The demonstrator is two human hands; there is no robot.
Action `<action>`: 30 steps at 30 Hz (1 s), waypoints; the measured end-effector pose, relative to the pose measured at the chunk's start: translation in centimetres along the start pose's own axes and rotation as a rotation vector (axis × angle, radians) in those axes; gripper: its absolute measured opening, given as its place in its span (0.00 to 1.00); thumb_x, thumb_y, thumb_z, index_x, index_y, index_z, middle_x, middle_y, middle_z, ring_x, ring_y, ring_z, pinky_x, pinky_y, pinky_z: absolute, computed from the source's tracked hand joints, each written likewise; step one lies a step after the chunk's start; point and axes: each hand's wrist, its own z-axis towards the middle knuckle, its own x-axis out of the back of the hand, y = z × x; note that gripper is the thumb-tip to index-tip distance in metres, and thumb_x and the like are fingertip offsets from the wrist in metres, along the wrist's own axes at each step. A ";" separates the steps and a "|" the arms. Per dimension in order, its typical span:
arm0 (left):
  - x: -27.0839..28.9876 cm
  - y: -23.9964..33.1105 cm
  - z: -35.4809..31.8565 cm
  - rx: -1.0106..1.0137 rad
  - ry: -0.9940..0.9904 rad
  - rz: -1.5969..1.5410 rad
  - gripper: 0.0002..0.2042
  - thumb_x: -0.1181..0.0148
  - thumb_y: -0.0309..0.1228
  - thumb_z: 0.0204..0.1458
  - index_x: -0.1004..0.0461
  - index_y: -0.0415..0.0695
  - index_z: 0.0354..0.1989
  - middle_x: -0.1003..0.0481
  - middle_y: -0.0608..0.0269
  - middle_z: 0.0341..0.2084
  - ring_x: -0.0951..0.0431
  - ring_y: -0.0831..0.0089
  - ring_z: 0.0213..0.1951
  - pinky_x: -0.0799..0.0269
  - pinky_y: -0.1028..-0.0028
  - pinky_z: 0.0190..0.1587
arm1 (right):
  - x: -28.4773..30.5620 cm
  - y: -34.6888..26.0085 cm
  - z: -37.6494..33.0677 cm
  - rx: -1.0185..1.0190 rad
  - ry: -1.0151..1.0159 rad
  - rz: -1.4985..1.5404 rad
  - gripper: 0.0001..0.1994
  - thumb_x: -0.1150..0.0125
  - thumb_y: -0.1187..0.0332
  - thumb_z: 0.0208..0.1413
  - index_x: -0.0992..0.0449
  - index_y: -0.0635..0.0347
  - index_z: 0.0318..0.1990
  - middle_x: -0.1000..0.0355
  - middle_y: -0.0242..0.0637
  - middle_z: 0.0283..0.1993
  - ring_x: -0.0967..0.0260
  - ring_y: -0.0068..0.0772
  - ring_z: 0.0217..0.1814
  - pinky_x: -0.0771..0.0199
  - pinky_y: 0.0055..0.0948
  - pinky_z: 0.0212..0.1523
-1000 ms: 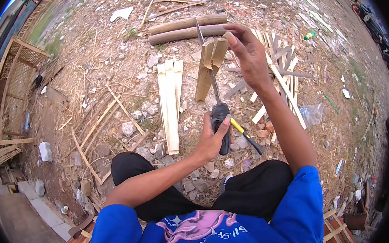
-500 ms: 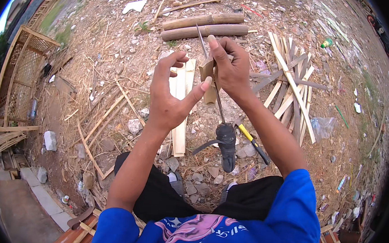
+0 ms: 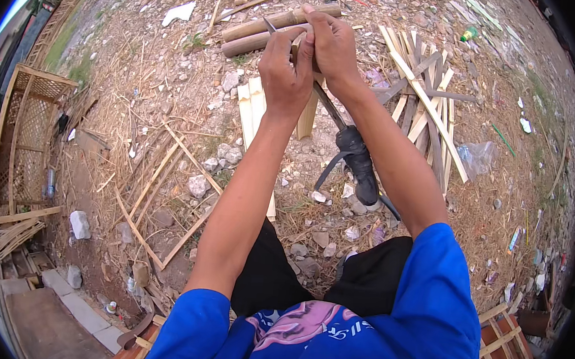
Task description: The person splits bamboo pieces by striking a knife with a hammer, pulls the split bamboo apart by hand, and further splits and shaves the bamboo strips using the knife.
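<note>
Both my hands are close together ahead of me, around a split piece of bamboo (image 3: 307, 119) with a long knife set in it. My left hand (image 3: 285, 75) is closed on the bamboo, fingers curled and thumb up. Beside it, my right hand (image 3: 336, 48) also grips the bamboo, its thumb pointing away. The knife's black-wrapped handle (image 3: 357, 163) hangs toward me with a loose strap, held by neither hand. Its blade tip (image 3: 270, 25) shows beyond my left hand; the middle of the blade and the bamboo's upper part are hidden.
Two bamboo poles (image 3: 283, 24) lie just beyond my hands. A crossed pile of split strips (image 3: 428, 103) is at the right, and pale flat strips (image 3: 251, 109) lie at the left. Stones and dry straw cover the ground. A lattice panel (image 3: 30, 146) stands far left.
My left hand, open before, has closed on the bamboo next to my right hand. Both hands have moved farther away, and the knife handle has shifted up and right. The view has tilted slightly.
</note>
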 end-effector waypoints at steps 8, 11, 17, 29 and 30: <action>-0.1 -0.3 1.0 -0.142 0.096 0.193 0.14 0.47 0.37 0.60 0.28 0.36 0.33 0.31 0.54 0.16 0.30 0.60 0.18 0.38 0.63 0.24 | 0.1 1.3 2.1 0.421 0.144 -0.403 0.18 0.48 0.59 0.55 0.27 0.67 0.23 0.34 0.46 0.15 0.36 0.35 0.17 0.36 0.35 0.23; 1.2 -0.7 1.0 -0.117 0.091 0.225 0.15 0.45 0.38 0.60 0.27 0.35 0.33 0.29 0.53 0.17 0.28 0.61 0.20 0.35 0.65 0.24 | -0.8 1.6 2.1 0.357 0.117 -0.463 0.17 0.45 0.59 0.54 0.26 0.67 0.25 0.33 0.47 0.18 0.36 0.38 0.19 0.35 0.36 0.25; 2.5 -0.6 1.1 -0.004 0.044 0.229 0.17 0.44 0.41 0.59 0.24 0.35 0.34 0.25 0.53 0.21 0.25 0.64 0.23 0.31 0.67 0.28 | -2.8 2.8 3.1 0.479 0.147 -0.409 0.18 0.50 0.62 0.53 0.26 0.67 0.19 0.30 0.56 0.23 0.30 0.56 0.24 0.33 0.46 0.29; 2.2 1.1 1.2 0.019 0.068 0.175 0.15 0.41 0.40 0.57 0.24 0.38 0.31 0.26 0.56 0.19 0.26 0.65 0.23 0.32 0.68 0.28 | -2.4 3.4 4.2 0.393 0.191 -0.387 0.17 0.48 0.62 0.52 0.26 0.69 0.21 0.30 0.51 0.19 0.31 0.43 0.21 0.34 0.40 0.27; 2.2 1.5 1.3 0.009 0.090 0.187 0.12 0.41 0.36 0.57 0.26 0.38 0.29 0.27 0.53 0.19 0.26 0.60 0.22 0.32 0.64 0.28 | -2.4 3.4 4.4 0.460 0.195 -0.390 0.17 0.48 0.62 0.52 0.26 0.69 0.21 0.30 0.51 0.18 0.31 0.42 0.20 0.34 0.39 0.26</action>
